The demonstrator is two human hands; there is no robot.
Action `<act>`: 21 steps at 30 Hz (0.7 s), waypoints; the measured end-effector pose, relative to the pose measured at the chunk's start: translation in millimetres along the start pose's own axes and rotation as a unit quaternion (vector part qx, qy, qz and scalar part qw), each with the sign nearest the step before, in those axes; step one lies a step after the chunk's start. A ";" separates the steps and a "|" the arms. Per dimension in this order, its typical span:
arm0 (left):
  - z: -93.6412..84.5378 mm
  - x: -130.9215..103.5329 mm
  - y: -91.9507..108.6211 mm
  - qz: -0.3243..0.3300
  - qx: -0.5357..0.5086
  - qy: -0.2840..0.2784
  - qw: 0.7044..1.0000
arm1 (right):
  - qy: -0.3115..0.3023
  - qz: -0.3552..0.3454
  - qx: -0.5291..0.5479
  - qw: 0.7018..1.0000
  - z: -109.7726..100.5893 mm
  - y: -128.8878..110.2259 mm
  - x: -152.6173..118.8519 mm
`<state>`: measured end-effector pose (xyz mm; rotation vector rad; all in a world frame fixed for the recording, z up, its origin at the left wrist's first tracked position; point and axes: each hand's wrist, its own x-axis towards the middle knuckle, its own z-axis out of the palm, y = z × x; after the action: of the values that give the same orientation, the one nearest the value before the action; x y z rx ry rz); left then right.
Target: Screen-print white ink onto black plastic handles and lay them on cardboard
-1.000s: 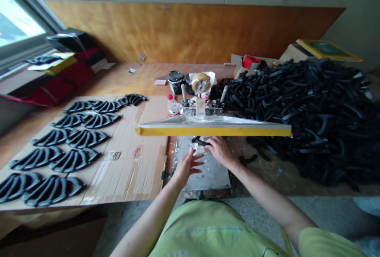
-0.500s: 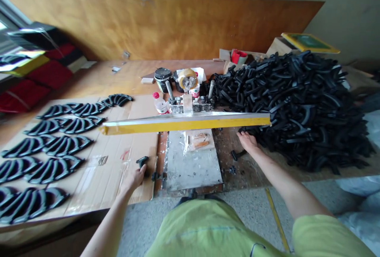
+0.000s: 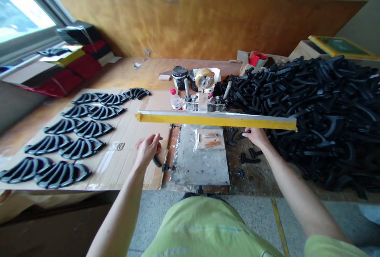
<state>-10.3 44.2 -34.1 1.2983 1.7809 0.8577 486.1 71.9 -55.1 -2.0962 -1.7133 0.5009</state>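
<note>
My left hand [image 3: 148,149] is over the right edge of the cardboard, fingers loosely bent and apart. Just below it shows the curved end of a black plastic handle [image 3: 156,161]; the hand hides its other end. Past the grey metal plate [image 3: 202,168], my right hand [image 3: 257,137] pinches a black handle piece [image 3: 244,134] near the pile's front edge. Loose T-shaped black pieces [image 3: 250,160] lie below that hand. A large pile of black handles [image 3: 320,110] fills the right of the bench.
Fanned rows of black pieces [image 3: 84,126] cover the cardboard sheet [image 3: 124,170] on the left. A long yellow-edged bar [image 3: 216,121] spans above the plate on a clamp fixture. Behind stand a bottle [image 3: 175,101], a black tub [image 3: 179,77] and a tape roll [image 3: 204,78].
The view has turned left. My left hand has risen off the black handle, which stays by the cardboard's edge. My right hand has closed on a piece beside the pile.
</note>
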 end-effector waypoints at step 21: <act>26.1 -17.2 141.0 0.165 -0.227 0.011 0.960 | -0.048 -0.379 -0.035 0.923 94.3 -105.3 -46.5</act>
<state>79.8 66.2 76.6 1.2879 1.2880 1.3765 341.0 51.9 -81.5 -1.2829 -2.4243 0.2987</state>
